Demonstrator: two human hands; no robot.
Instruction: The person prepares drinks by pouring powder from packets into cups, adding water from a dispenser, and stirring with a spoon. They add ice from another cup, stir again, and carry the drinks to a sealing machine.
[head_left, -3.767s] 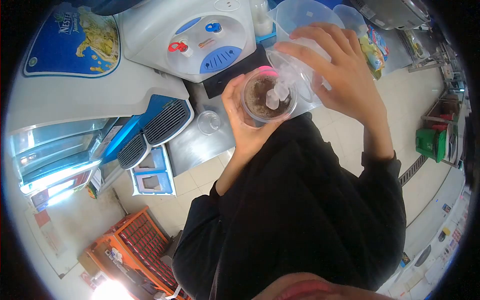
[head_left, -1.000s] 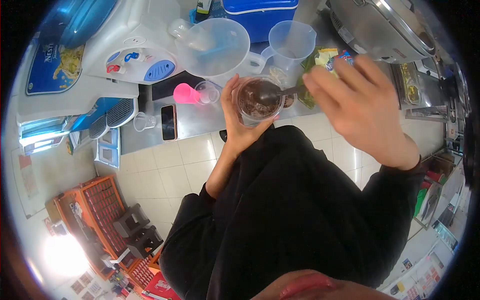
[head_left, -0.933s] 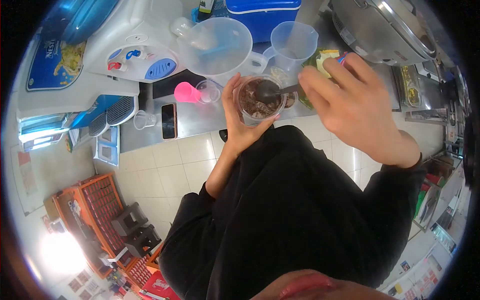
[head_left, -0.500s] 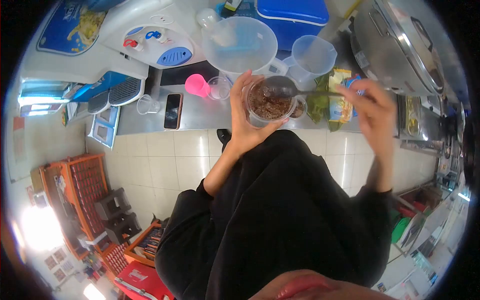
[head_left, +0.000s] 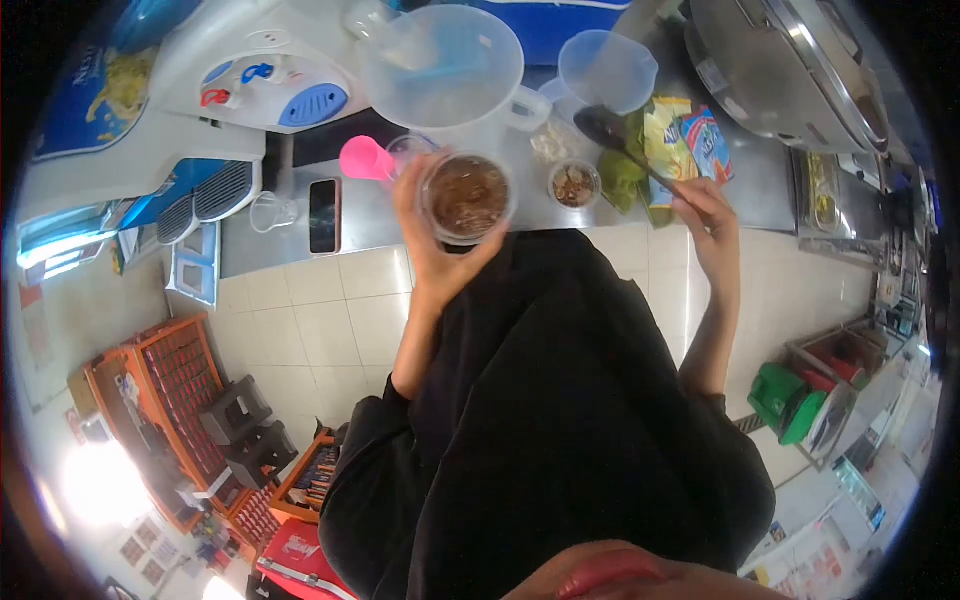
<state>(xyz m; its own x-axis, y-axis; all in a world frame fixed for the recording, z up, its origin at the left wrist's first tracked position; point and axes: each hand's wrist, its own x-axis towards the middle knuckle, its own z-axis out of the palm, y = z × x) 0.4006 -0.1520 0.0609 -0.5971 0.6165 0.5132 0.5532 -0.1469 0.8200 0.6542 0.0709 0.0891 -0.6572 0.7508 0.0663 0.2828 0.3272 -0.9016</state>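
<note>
My left hand [head_left: 438,262] is wrapped round a clear cup [head_left: 427,205] of brown, wet-looking contents [head_left: 470,198], held above the counter's front edge. Between the fingers of my right hand [head_left: 712,215] is the handle of a dark spoon [head_left: 603,130]. Its bowl points away from me, to the right of the cup and apart from it. Below the spoon bowl stands a small clear cup [head_left: 575,185] with brown and pale bits. Green leafy-looking wrap [head_left: 622,182], a yellow sachet [head_left: 668,133] and a blue sachet [head_left: 708,148] lie near my right hand.
A large clear jug [head_left: 440,75] and a smaller measuring jug [head_left: 608,75] stand behind. Pink cup [head_left: 366,158], phone [head_left: 325,216] and clear cup [head_left: 272,212] are at left. A water dispenser [head_left: 265,65] is back left; a big steel pot [head_left: 770,75] stands at right.
The spoon has come out of the cup and swung to the right. My left hand has shifted left with the cup, uncovering the small cup. My right hand has moved left and nearer to me.
</note>
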